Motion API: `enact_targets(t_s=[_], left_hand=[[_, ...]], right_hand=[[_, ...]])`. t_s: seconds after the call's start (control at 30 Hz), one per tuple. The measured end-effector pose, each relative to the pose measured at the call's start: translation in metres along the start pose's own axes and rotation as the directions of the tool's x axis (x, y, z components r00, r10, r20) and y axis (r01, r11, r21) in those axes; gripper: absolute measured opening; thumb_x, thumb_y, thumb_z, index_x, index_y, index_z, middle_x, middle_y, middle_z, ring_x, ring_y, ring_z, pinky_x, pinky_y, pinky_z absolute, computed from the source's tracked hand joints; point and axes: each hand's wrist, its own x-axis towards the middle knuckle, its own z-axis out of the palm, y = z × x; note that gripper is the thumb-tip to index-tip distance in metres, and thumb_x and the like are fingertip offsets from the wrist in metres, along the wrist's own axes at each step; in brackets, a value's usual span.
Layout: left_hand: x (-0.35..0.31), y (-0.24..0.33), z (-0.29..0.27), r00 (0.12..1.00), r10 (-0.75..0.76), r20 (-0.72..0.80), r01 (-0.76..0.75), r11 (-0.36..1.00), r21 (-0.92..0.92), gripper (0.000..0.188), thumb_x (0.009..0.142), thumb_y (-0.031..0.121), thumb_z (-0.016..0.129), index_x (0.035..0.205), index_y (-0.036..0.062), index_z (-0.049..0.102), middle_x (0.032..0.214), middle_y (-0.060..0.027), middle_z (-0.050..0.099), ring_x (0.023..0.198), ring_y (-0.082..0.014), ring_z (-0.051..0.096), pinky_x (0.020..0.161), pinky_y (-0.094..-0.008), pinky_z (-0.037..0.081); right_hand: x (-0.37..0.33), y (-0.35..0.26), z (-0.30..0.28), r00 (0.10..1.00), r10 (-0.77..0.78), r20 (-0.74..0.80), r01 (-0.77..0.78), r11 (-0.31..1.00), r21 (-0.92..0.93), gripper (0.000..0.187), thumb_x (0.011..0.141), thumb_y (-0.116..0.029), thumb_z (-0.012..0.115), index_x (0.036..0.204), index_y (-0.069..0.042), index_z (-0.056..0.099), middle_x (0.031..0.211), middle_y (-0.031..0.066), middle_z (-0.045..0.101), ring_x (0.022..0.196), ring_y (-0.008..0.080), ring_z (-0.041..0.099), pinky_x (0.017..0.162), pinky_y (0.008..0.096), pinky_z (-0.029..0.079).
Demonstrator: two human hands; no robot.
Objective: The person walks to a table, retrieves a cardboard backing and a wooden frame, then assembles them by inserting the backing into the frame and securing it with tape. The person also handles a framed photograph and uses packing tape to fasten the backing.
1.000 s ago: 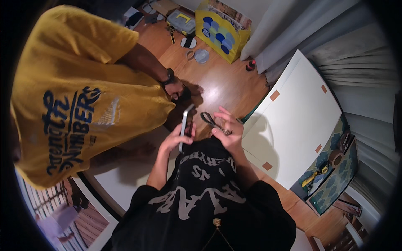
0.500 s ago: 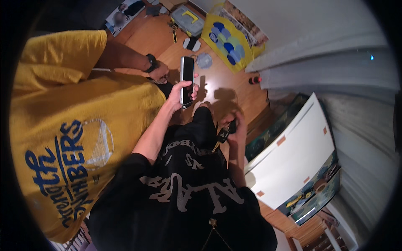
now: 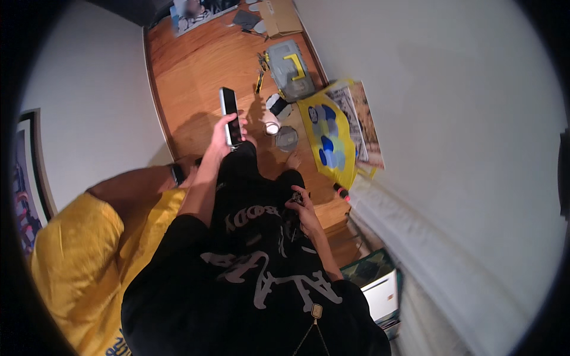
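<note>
My left hand (image 3: 221,133) is closed around a phone (image 3: 229,105) with a dark screen and pale edge, held out above the wooden floor. Close to my right thigh, my right hand (image 3: 304,207) has its fingers curled around a small black object (image 3: 295,196); its kind is hard to make out, as the fingers and my black clothing partly hide it. To my left stands a person in a yellow shirt (image 3: 80,237), wearing a black wristwatch (image 3: 178,174); that person's hand is partly behind my left forearm.
Ahead on the floor are a grey toolbox (image 3: 288,70) with a yellow handle, a cardboard box (image 3: 280,18), a yellow-black tool (image 3: 259,82) and a grey disc (image 3: 287,139). A yellow bag (image 3: 312,113) and picture boards (image 3: 369,127) lean by the right wall. A framed picture (image 3: 44,172) hangs left.
My view has swung right, so the scene sits further left and lower. My left hand still holds the phone; my right hand has drawn in against my leg with the black object.
</note>
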Motion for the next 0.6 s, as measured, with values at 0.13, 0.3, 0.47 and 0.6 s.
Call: enact_targets(t_s=[0.13, 0.3, 0.47, 0.6], left_hand=[[0.071, 0.071, -0.035, 0.989, 0.149, 0.011, -0.147, 0.986, -0.081, 0.05, 0.08, 0.024, 0.059, 0.125, 0.0053, 0.047, 0.097, -0.0096, 0.061, 0.072, -0.0199, 0.06, 0.056, -0.0321, 0.051], [0.167, 0.149, -0.109, 0.979, 0.164, -0.118, -0.172, 0.983, -0.064, 0.062, 0.076, 0.025, 0.058, 0.132, 0.0056, 0.041, 0.107, -0.0119, 0.059, 0.08, -0.0222, 0.058, 0.071, -0.0363, 0.052], [0.355, 0.208, -0.212, 0.982, -0.011, -0.188, 0.031, 0.994, 0.108, 0.066, 0.073, 0.018, 0.06, 0.135, 0.0124, 0.038, 0.11, -0.01, 0.053, 0.081, -0.0203, 0.056, 0.07, -0.0327, 0.052], [0.48, 0.273, -0.285, 0.959, -0.241, -0.149, 0.273, 0.928, 0.253, 0.052, 0.077, 0.018, 0.058, 0.124, -0.0021, 0.046, 0.114, -0.0124, 0.057, 0.09, -0.022, 0.06, 0.075, -0.0347, 0.054]], right_hand=[[0.108, -0.102, 0.003, 0.967, 0.215, 0.134, -0.226, 0.971, 0.08, 0.051, 0.077, -0.004, 0.057, 0.126, -0.012, 0.045, 0.089, 0.0072, 0.056, 0.062, 0.0174, 0.058, 0.044, 0.024, 0.044], [0.354, -0.194, 0.051, 0.974, 0.153, 0.167, -0.177, 0.975, 0.135, 0.054, 0.073, -0.008, 0.055, 0.126, -0.012, 0.043, 0.109, 0.0108, 0.059, 0.06, 0.0186, 0.058, 0.043, 0.024, 0.043], [0.645, -0.206, 0.106, 0.964, 0.095, 0.247, -0.192, 0.895, 0.404, 0.051, 0.073, -0.005, 0.055, 0.122, -0.012, 0.044, 0.121, 0.0157, 0.056, 0.063, 0.0179, 0.059, 0.044, 0.0223, 0.043], [0.789, -0.153, 0.199, 0.973, 0.223, -0.06, -0.13, 0.743, 0.657, 0.048, 0.073, 0.001, 0.054, 0.118, -0.012, 0.042, 0.12, 0.0194, 0.055, 0.069, 0.0181, 0.061, 0.043, 0.0225, 0.045]])
